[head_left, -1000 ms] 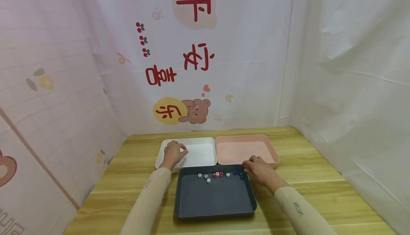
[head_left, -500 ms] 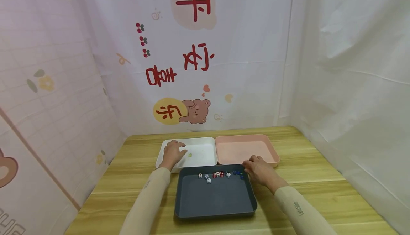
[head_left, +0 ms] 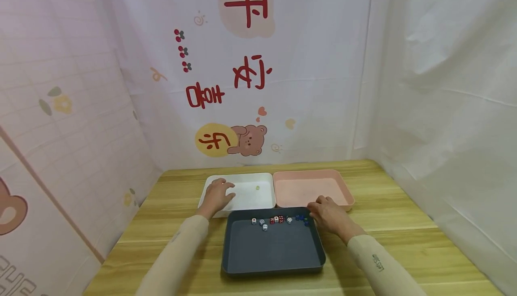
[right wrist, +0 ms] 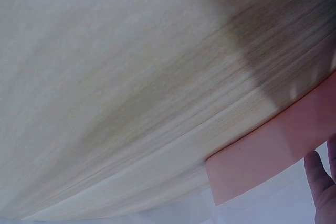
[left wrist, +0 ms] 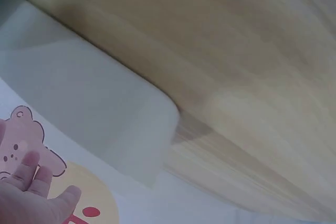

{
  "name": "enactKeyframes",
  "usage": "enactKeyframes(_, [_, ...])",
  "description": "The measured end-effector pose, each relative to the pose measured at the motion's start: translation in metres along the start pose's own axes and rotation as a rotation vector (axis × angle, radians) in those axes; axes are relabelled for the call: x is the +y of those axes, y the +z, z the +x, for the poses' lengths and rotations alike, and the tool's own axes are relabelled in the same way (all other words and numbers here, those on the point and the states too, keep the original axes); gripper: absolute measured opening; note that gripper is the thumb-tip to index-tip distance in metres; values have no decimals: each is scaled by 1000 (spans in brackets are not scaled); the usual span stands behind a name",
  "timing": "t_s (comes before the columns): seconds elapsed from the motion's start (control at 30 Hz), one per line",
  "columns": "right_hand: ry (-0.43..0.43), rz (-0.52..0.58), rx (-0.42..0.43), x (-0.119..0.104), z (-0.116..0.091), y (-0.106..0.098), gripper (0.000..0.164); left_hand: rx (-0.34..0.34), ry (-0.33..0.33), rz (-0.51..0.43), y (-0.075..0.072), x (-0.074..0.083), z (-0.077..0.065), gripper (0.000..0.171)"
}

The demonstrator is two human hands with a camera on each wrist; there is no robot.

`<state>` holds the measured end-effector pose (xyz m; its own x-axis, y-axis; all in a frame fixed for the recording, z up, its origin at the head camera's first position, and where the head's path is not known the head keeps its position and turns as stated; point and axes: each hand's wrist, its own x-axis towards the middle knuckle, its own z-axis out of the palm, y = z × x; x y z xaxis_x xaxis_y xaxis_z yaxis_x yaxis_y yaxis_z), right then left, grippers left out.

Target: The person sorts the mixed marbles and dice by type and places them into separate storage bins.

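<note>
My left hand [head_left: 215,197] is over the left part of the white tray [head_left: 268,176], thumb and fingers apart with nothing between them. A small pale yellow piece [head_left: 257,188] lies in that tray, right of the hand. In the left wrist view, the spread fingers [left wrist: 29,169] show low at the left. My right hand [head_left: 332,216] is at the far right corner of the dark grey tray [head_left: 274,251], fingertips overlapping its rim, close to several small blue pieces [head_left: 300,218]. I cannot tell whether it grips the rim. Red dice [head_left: 281,219] and white dice [head_left: 265,227] lie in the dark tray.
Behind the dark tray, a pink tray [head_left: 347,192] stands right beside the white one. All three trays are on a wooden table [head_left: 404,237]. White printed cloth [head_left: 315,85] hangs at the back and both sides.
My left hand has let go of the yellow piece, which has moved right and back across the white tray. That hand has drawn slightly left. My right hand has stayed at the dark tray's corner.
</note>
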<state>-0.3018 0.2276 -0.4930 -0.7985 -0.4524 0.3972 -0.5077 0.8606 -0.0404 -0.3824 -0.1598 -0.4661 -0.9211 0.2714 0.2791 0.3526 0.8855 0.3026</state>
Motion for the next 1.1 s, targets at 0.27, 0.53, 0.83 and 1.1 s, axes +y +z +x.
enactKeyframes(0.27, [-25,-2,17,-1,0,-3,10,-3,83,20,-5,-9,-12,35])
enactKeyframes(0.53, [-15,1,6,-3,0,-3,11,-23,173,26,-12,-20,-27,41])
enactKeyframes(0.83, [-13,0,-14,-1,1,-3,12,-96,215,35,-19,-21,-44,51])
enactKeyframes(1.1, [-29,9,-2,1,0,-3,10,-97,303,55,-20,-14,-62,51])
